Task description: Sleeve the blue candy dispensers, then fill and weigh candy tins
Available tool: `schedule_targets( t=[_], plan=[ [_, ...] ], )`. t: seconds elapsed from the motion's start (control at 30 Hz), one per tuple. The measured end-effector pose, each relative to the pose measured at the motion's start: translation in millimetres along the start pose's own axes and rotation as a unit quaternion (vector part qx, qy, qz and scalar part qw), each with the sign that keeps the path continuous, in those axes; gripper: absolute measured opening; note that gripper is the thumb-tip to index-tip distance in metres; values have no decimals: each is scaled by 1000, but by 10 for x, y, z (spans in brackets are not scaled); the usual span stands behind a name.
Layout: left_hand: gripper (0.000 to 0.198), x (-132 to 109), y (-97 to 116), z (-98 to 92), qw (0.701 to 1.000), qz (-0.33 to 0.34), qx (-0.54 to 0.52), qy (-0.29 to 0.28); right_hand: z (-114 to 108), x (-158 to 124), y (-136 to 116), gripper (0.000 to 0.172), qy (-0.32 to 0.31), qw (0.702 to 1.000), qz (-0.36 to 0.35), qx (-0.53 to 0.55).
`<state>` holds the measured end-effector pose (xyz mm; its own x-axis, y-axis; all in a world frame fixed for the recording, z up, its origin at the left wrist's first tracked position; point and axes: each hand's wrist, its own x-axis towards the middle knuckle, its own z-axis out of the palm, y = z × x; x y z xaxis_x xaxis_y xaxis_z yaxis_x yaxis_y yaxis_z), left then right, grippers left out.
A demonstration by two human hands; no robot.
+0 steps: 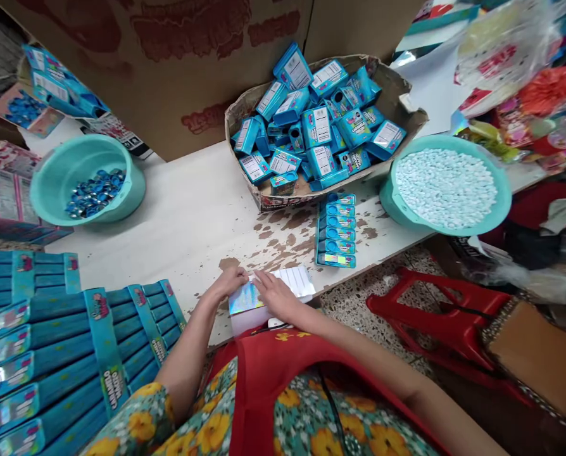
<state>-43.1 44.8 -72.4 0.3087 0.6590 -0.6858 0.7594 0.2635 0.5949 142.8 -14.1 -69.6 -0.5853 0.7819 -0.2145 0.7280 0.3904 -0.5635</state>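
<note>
A shiny silver-white cardboard piece (290, 278) with fold lines lies at the table's front edge, against my body. Its left part gleams with rainbow colours. My left hand (228, 283) has its fingers curled and pinched at the far left edge of the cardboard. Across its middle lies my right hand (277, 296), fingers stretched out flat on the surface, covering part of it. Just beyond, to the right, a blue tray of small blue boxes (337, 229) stands in a row on the table.
A torn cardboard tray (287, 201) holds many blue candy boxes (317, 126). To its right stands a turquoise tub of white candies (447, 187); at left, a turquoise tub (86, 142) contains small blue-silver pieces. Blue packed boxes (64, 342) are stacked left. A red stool (454, 316) stands right.
</note>
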Motion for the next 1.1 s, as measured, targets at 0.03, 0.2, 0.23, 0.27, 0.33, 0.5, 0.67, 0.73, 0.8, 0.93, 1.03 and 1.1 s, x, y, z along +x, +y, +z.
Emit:
schedule_targets(
  t=[0.03, 0.2, 0.23, 0.27, 0.33, 0.5, 0.67, 0.73, 0.8, 0.93, 1.03, 1.1],
  plan=[
    [22, 17, -8, 7, 1000, -3, 3, 4, 1, -19, 6, 44, 2, 1000, -7, -1],
    [20, 75, 17, 27, 999, -11, 30, 20, -112, -27, -3, 6, 74, 993, 32, 89],
    [20, 64, 51, 17, 999, -11, 39, 22, -166, -27, -4, 1, 106, 984, 60, 132],
    [20, 43, 102, 1, 998, -10, 50, 33, -229, -33, 0, 4, 140, 969, 89, 181],
    [26, -24, 265, -45, 995, 16, 53, 87, -374, -63, 27, 9, 201, 929, 139, 277],
    [39, -151, 896, -114, 983, 173, -59, -5, -714, -205, 180, 16, 270, 847, 199, 412],
    [34, 28, 1439, -81, 973, 199, 12, -116, -904, -396, 391, 19, 361, 813, 249, 382],
    [28, 152, 1645, -81, 965, 220, 25, -140, -948, -484, 517, 21, 417, 796, 286, 331],
    [19, 294, 1849, -69, 960, 227, 16, -162, -983, -563, 670, 22, 453, 782, 316, 288],
    [12, 632, 2134, 74, 959, 227, -2, -172, -1017, -645, 995, 21, 466, 783, 360, 202],
    [8, 857, 2165, 246, 966, 219, -6, -138, -996, -632, 1189, 18, 462, 782, 393, 141],
    [10, 952, 2123, 343, 970, 204, -36, -129, -964, -608, 1282, 16, 469, 771, 409, 138]
  ],
)
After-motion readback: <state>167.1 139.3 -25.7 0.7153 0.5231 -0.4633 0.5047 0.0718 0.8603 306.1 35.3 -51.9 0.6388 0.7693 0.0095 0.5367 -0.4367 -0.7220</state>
